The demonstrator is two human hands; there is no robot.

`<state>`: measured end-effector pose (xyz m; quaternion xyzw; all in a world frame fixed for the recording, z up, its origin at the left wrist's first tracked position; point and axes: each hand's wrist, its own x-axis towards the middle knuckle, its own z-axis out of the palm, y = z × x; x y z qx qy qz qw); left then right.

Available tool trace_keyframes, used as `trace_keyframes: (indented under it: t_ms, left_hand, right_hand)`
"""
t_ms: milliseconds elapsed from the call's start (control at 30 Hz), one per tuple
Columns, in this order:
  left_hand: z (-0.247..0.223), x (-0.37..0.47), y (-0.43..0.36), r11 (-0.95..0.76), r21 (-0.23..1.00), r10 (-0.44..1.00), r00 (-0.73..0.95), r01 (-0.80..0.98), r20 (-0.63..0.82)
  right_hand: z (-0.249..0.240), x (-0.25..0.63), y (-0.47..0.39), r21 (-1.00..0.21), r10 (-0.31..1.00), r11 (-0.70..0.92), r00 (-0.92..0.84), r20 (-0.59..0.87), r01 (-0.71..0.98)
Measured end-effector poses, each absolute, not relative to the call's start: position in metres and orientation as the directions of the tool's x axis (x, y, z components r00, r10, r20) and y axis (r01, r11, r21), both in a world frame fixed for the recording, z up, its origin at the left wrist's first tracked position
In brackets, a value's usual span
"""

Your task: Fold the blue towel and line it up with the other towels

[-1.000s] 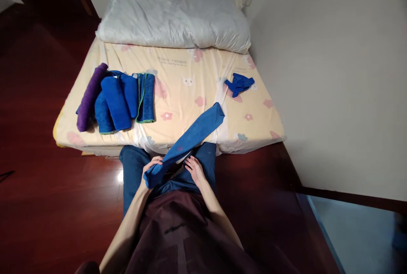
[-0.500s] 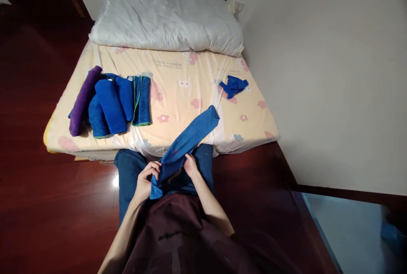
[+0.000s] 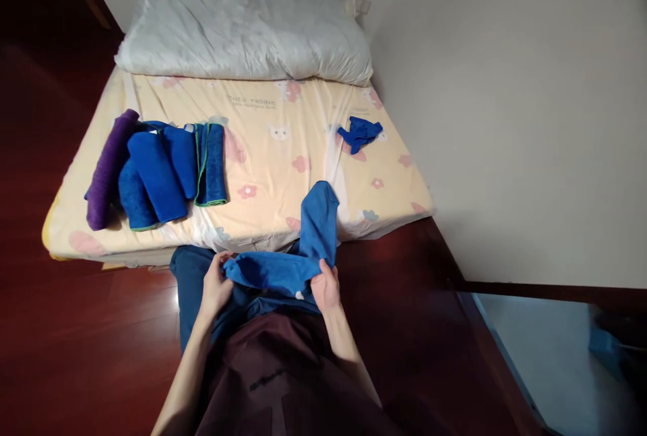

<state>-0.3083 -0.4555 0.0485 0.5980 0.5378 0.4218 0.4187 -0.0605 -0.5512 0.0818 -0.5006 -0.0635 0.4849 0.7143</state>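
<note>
The left grip and right grip are clamped on a blue cloth at the near edge of the bed, apparently unfinished, while the purple roll and blue rolls on the bed's left seem done, the crumpled blue piece on its right not.

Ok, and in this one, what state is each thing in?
Long blue cloth strip: bent, held
Left grip: closed on the strip's near end
Right grip: closed at the bend
Purple fabric roll: rolled up
Blue cloth rolls: rolled up
Green-edged blue towel: folded or rolled, unclear
Small blue cloth: crumpled
Puffy whitish quilt: bunched up
</note>
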Motion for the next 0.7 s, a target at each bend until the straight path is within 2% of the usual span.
trace_keyframes:
  t_ms: [67,133,233,300,467,700]
  left_hand:
    - [0.064,-0.307,-0.46,-0.186,0.878,0.982,0.102,0.441,0.156]
    - [0.089,-0.302,-0.47,-0.287,0.821,0.958,0.152,0.494,0.244]
    - [0.125,-0.285,-0.49,-0.367,0.849,0.896,0.391,0.379,0.213]
    - [0.136,-0.27,-0.499,-0.382,0.866,0.856,0.477,0.323,0.2]
    - [0.116,-0.249,-0.499,-0.367,0.842,0.928,0.209,0.396,0.307]
    - [0.108,-0.261,-0.491,-0.447,0.745,0.894,0.274,0.495,0.355]
  right_hand:
    - [0.092,-0.072,-0.546,-0.815,0.813,-0.01,0.47,-0.343,-0.579]
    - [0.096,-0.085,-0.541,-0.868,0.863,-0.053,0.414,-0.288,-0.493]
    - [0.095,-0.102,-0.54,-0.93,0.898,-0.09,0.375,-0.231,-0.356]
    - [0.093,-0.11,-0.543,-0.952,0.911,-0.112,0.354,-0.213,-0.286]
    - [0.097,-0.113,-0.548,-0.961,0.924,-0.096,0.335,-0.183,-0.261]
    - [0.106,-0.114,-0.551,-0.934,0.925,-0.059,0.332,-0.184,-0.352]
